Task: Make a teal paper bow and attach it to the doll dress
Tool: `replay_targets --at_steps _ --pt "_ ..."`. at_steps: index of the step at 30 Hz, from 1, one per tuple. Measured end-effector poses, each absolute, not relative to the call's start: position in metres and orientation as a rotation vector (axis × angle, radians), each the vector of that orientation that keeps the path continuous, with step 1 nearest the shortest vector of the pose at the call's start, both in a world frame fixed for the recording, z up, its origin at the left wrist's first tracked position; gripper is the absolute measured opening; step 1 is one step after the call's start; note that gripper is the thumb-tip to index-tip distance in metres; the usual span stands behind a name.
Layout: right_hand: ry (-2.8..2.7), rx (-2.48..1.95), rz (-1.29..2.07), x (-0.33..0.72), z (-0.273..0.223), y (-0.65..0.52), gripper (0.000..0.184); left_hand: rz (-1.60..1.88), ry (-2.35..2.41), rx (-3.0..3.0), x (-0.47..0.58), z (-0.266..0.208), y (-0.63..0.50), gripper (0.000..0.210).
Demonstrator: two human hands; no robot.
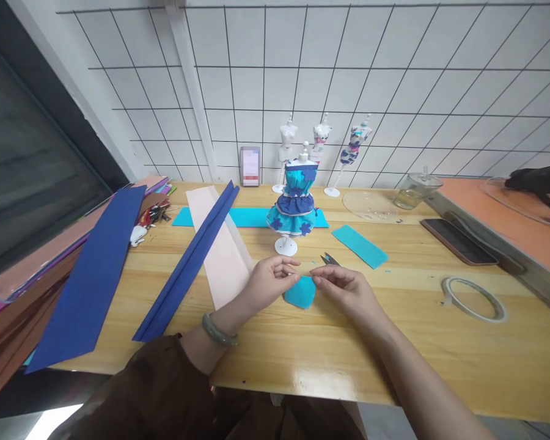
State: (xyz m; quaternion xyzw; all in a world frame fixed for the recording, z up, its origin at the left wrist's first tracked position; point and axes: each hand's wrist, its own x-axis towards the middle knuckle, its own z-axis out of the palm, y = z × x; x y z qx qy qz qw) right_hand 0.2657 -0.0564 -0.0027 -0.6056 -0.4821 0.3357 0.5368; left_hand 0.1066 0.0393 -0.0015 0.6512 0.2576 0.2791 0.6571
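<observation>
Over the near part of the surface (330, 366), a small turquoise piece (301, 294) was held by its top edge: the left hand's (275, 279) grip was closed on one corner, the right hand's (344, 285) on the other, apparently to spread that edge; whether its lower end touched down could not be told. Just beyond the right hand lay dark blades (330, 260), seemingly for easy reach. Farther off, a dressed mannequin (301, 183) stood on its round base; behind, a lit phone (250, 165) stood upright, presumably so its screen faced the person.
</observation>
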Motion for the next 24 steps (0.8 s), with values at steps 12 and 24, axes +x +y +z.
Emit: replay_targets --at_steps 12,24 --pt "-1.143 -1.431 0.790 0.2673 -0.0072 -0.0571 0.022 0.602 0.601 1.452 0.1072 -0.0027 0.0432 0.027" --pt "-1.281 -1.403 0.770 0.2689 -0.0017 -0.0561 0.017 0.560 0.607 1.414 0.1073 0.0001 0.0422 0.021"
